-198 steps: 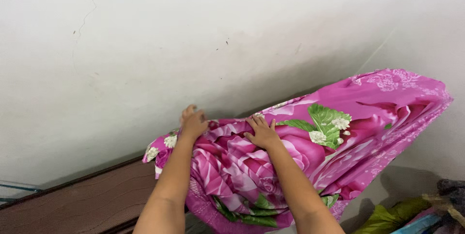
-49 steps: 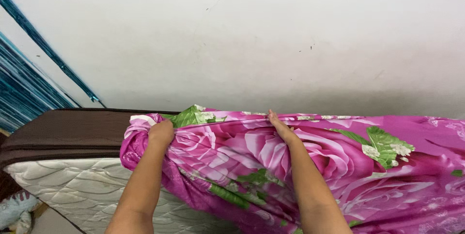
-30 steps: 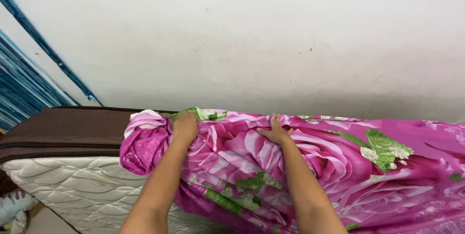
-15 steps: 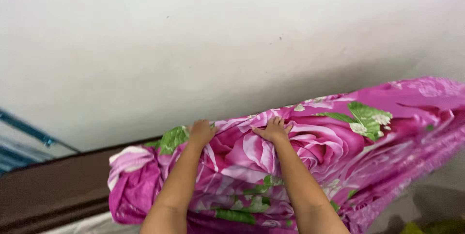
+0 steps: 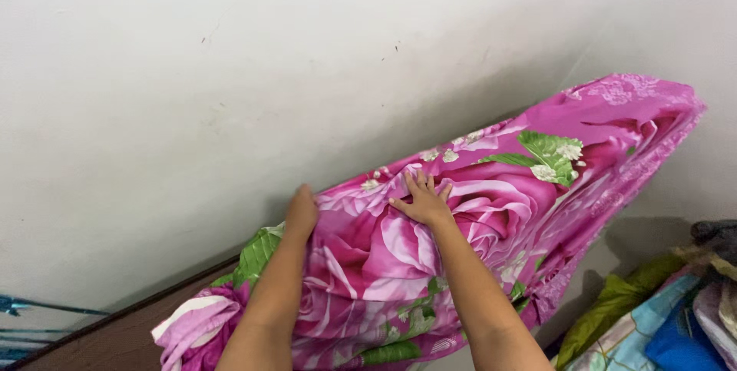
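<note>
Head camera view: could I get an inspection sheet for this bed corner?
Surface: brown mattress, partly bare at lower left.
Job's things: pink rose-print sheet over the mattress, bunched at its lower-left end.
Clutter: heap of coloured fabrics at lower right.
Grips: left hand at the sheet's far edge by the wall; right hand spread flat on the sheet.
Cables: nothing seen.
Surroundings: scuffed white wall; blue slats at far left.

Mattress (image 5: 115,340), brown top, against white wall (image 5: 192,94); pink floral sheet (image 5: 476,210) draped over it, probably a fitted one.
</note>
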